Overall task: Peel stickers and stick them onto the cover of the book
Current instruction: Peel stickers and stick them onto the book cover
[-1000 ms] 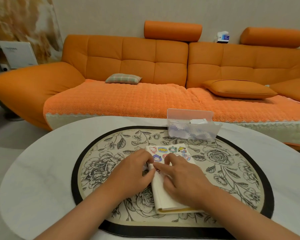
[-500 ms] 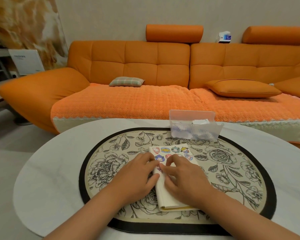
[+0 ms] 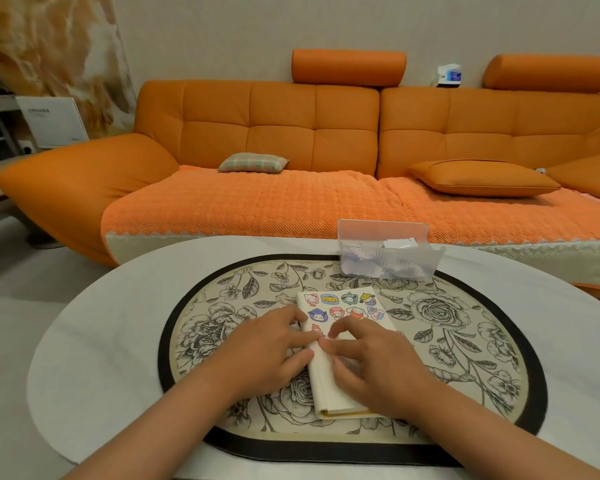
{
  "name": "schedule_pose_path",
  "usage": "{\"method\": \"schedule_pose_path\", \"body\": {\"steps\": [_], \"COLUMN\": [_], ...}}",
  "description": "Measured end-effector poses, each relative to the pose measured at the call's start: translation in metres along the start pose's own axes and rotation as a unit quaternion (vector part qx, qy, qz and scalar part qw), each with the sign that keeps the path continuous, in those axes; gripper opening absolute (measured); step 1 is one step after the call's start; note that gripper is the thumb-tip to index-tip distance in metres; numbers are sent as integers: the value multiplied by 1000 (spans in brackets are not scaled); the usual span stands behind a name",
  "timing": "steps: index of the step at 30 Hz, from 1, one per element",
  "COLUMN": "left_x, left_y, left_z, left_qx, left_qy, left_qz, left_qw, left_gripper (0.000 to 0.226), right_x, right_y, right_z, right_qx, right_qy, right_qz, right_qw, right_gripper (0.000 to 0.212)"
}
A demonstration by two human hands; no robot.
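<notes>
A person's left hand (image 3: 271, 348) and right hand (image 3: 371, 358) meet over a cream softcover book (image 3: 329, 389) lying closed at the centre of an oval floral placemat with a black rim (image 3: 465, 344) on a white oval desk (image 3: 97, 341); the book's spine edge runs from 6 o'clock towards 12 o'clock, tilted slightly left. Small colourful cartoon stickers (image 3: 343, 306) sit in two rows across the cover's 12 o'clock end, with one more reddish sticker (image 3: 317, 329) just below them beside the fingertips. The left fingers (image 3: 291, 341) lie fairly straight and flat along the book's 9 o'clock edge, holding nothing; the right fingers (image 3: 343, 325) are bent, tips down on the cover, the forefinger touching the left forefinger; whether anything is pinched beneath them cannot be told. At 1 o'clock from the book, on the placemat's far rim, stands a clear rectangular plastic box (image 3: 385, 233) holding white paper scraps (image 3: 395, 245). Beyond the desk at 12 o'clock runs an orange sofa (image 3: 278, 133); on it lie a small plaid cushion (image 3: 253, 162) and an orange cushion (image 3: 482, 178).
</notes>
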State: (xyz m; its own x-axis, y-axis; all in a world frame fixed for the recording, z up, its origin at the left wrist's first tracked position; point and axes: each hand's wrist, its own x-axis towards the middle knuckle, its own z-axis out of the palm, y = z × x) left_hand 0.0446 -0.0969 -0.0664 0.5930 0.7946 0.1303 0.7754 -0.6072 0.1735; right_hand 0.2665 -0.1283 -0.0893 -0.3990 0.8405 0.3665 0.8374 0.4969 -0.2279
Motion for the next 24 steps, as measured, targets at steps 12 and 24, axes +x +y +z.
{"method": "schedule_pose_path", "body": {"steps": [12,24], "left_x": [3,-4], "left_y": [-10,-52], "left_z": [-4,-7], "left_qx": [-91,-45], "left_qy": [53,39], "left_qz": [-15,-106], "left_qw": [994,993], "left_gripper": [41,43], "right_x": [15,75], "right_y": [0,-46], "right_z": [-7,-4], "right_qx": [34,-56], "right_qy": [3,-85], "right_qz": [46,-6], "right_qw": [998,995], "right_gripper": [37,38]}}
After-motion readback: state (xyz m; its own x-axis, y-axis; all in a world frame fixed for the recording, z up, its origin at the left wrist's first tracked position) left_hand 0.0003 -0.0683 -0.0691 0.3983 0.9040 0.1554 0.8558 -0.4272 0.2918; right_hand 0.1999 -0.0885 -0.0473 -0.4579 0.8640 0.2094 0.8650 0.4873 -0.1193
